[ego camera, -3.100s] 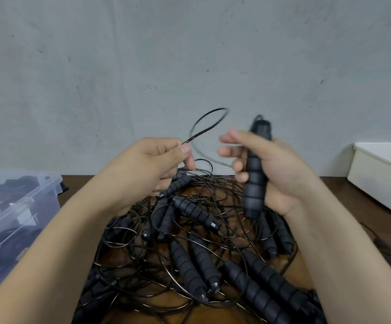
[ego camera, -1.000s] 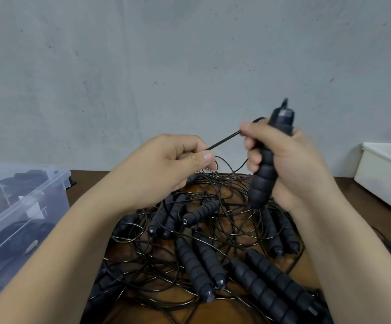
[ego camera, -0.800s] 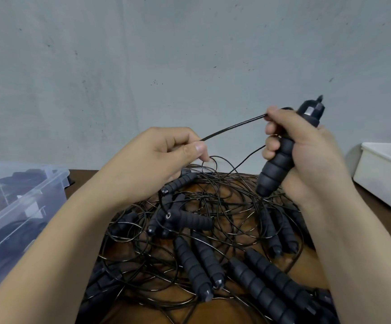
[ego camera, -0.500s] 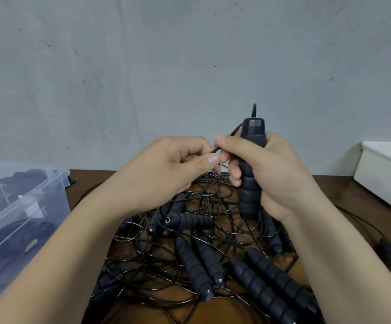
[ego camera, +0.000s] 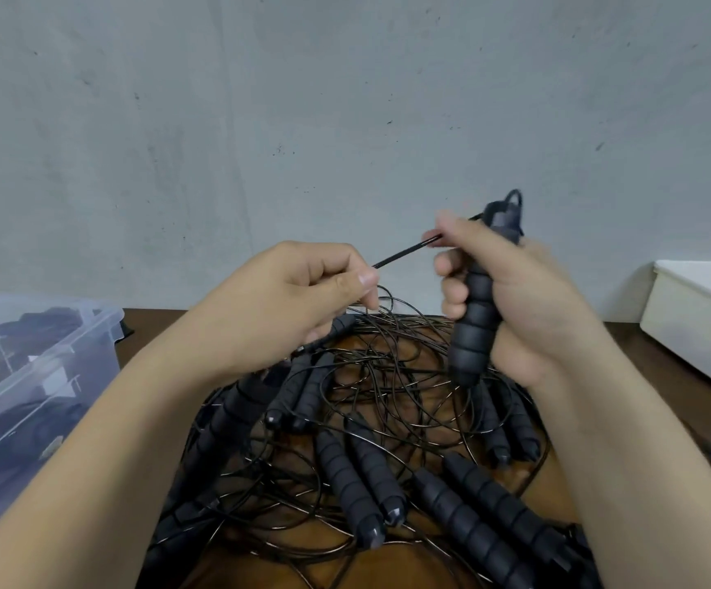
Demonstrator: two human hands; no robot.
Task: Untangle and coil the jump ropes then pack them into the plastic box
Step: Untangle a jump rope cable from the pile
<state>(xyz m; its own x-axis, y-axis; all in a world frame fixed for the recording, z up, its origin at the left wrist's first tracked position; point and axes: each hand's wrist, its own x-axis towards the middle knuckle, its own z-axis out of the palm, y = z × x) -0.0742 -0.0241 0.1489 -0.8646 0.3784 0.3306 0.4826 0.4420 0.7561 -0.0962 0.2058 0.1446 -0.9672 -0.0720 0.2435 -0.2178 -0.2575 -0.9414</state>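
A tangled heap of black jump ropes [ego camera: 379,423] with ribbed foam handles and thin cords lies on the brown table [ego camera: 660,376]. Above the heap my right hand [ego camera: 511,299] grips one black handle [ego camera: 475,325] upright, its top end up. A thin cord [ego camera: 405,251] runs taut from that handle's top down to my left hand [ego camera: 286,303], which pinches it between thumb and forefinger. The clear plastic box [ego camera: 47,367] stands at the left with dark coiled ropes inside.
A white plastic tub [ego camera: 702,320] sits at the right edge of the table. A grey concrete wall [ego camera: 345,121] rises straight behind the table. My forearms reach over both sides of the heap.
My hands, close together half a second ago, have drawn apart. The right hand moved right with the handle and a short stretch of cord now shows taut between them.
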